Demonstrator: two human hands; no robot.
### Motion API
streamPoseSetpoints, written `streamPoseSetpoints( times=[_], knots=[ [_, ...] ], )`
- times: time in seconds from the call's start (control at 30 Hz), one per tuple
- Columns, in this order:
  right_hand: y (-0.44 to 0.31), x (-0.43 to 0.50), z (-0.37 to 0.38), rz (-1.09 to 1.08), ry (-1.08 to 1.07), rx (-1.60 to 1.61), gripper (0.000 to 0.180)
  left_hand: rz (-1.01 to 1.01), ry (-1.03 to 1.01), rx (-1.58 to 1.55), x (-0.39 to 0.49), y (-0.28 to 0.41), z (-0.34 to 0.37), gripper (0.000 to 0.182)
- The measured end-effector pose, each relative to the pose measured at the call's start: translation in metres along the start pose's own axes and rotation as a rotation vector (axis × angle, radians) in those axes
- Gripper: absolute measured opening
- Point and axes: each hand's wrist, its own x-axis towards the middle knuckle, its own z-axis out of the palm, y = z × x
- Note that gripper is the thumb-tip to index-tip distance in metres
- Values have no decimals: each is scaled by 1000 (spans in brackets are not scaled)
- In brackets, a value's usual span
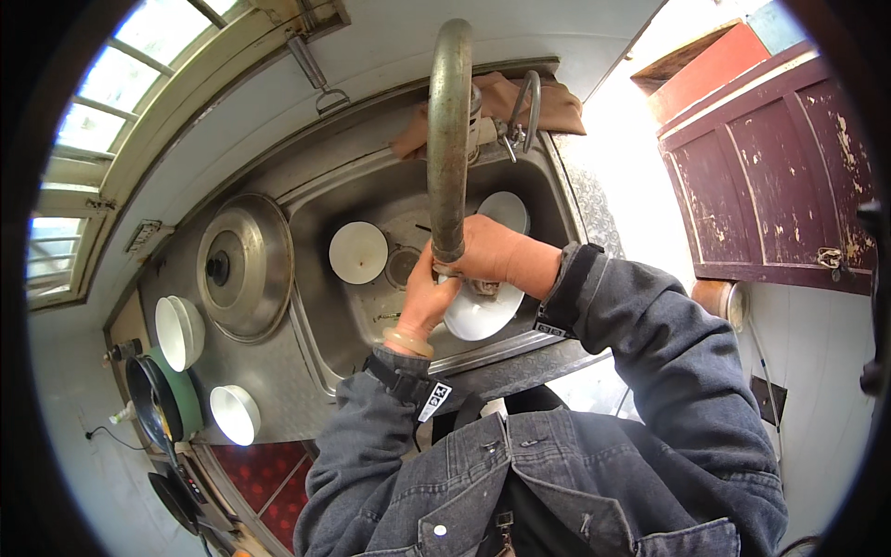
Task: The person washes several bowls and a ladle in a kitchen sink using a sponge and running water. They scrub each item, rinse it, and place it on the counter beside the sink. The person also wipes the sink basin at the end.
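My left hand (422, 296), with a pale bangle (408, 342) at its wrist, meets my right hand (498, 252) directly beneath the spout of a worn metal faucet (449, 139). A small whitish thing shows between the fingers; the spout and the hands hide most of it, so what it is and which hand grips it stay unclear. Under the hands, a large white bowl (482, 317) lies in the stainless steel sink (369, 170), with a brownish wad (485, 287) partly visible at it. Another white dish (506, 209) rests behind my right hand. A white bowl (358, 252) sits left of the drain (404, 267).
Left of the sink lies a metal pot lid (243, 271) with a black knob. Nested white bowls (179, 334) and a single white bowl (235, 415) stand nearer the counter's edge, beside a dark pan (152, 398). A brown cloth (550, 104) drapes behind the faucet.
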Motion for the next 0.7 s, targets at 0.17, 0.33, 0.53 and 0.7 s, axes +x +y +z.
streamPoseSetpoints(
  times=[0.17,0.33,0.53,0.7],
  knots=[
    [24,-2,-18,190,-113,-22,22,40,124,-87,-6,1,-8,84],
    [43,-17,3,458,176,529,37,211,237,-5,-4,15,-17,88],
    [30,-31,52,905,440,1613,30,331,372,-14,2,25,-8,87],
    [8,-43,80,854,221,2108,37,472,426,71,5,34,4,88]
  ],
)
